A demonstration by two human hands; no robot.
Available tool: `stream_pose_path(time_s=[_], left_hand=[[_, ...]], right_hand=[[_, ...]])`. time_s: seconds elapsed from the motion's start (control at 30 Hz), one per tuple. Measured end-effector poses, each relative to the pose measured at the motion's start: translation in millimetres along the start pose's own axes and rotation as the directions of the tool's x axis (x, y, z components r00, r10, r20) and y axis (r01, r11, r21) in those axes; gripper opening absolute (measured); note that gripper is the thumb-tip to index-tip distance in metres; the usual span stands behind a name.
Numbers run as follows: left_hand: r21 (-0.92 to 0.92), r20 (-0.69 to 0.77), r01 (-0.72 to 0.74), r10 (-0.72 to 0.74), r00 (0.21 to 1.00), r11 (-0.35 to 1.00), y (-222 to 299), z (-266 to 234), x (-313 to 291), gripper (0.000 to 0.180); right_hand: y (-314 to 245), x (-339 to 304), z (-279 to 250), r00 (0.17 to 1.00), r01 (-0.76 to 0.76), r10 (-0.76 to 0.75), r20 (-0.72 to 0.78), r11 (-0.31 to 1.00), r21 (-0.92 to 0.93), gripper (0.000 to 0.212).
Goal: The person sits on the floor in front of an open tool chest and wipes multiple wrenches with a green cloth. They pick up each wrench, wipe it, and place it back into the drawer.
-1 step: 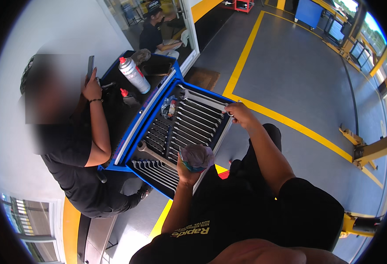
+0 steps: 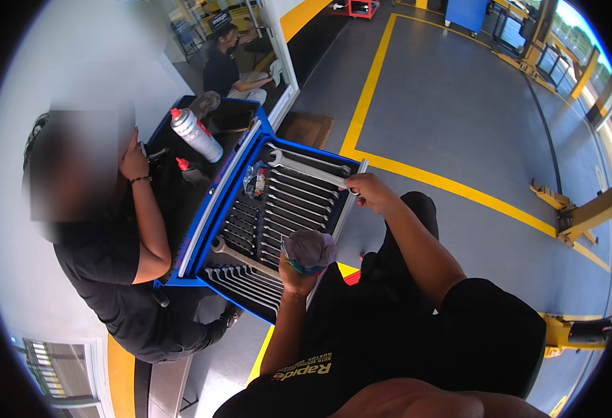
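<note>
Pinching the near end of a long wrench (image 2: 311,169), the person's right hand (image 2: 370,193) sits at the drawer's outer edge, fingers closed on the steel. From that grip the wrench runs away to the person's left and slightly up the picture, its open jaw end lying over the far rows of the blue tool drawer (image 2: 230,188); its long axis crosses the smaller wrenches ranked below it. The right forearm reaches out nearly straight, elbow bent over the lap. Nearer the body, the left hand (image 2: 297,268) is wrapped shut around a bunched rag (image 2: 311,249), held upright just above the drawer's near rows, well apart from the long wrench. Beside the drawer stands a co-worker in black, one hand (image 2: 133,161) raised, with a spray can (image 2: 196,134) lying on the cabinet top.
</note>
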State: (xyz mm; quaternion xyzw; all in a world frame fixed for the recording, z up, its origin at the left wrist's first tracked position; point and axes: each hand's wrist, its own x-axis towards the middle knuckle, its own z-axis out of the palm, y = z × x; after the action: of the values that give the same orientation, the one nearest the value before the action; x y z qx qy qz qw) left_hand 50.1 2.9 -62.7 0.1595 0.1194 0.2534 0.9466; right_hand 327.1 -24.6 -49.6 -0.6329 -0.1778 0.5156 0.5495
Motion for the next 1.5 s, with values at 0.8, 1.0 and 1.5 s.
stream_pose_path(time_s=[0.8,1.0,1.5], left_hand=[[0.360,-0.093,-0.663,0.733,0.674,0.656,124,226,18,0.041],[0.607,-0.086,-0.529,0.710,0.699,0.594,155,206,2,0.028],[0.964,0.218,0.014,0.825,0.522,-0.264,179,137,-70,0.034]], right_hand=[[-134,-193,11,0.836,0.405,-0.206,0.508,0.857,-0.319,0.033],[-144,-198,2,0.876,0.418,-0.227,0.425,0.797,-0.436,0.026],[-113,-204,68,0.733,-0.087,0.190,0.654,0.978,-0.188,0.032]])
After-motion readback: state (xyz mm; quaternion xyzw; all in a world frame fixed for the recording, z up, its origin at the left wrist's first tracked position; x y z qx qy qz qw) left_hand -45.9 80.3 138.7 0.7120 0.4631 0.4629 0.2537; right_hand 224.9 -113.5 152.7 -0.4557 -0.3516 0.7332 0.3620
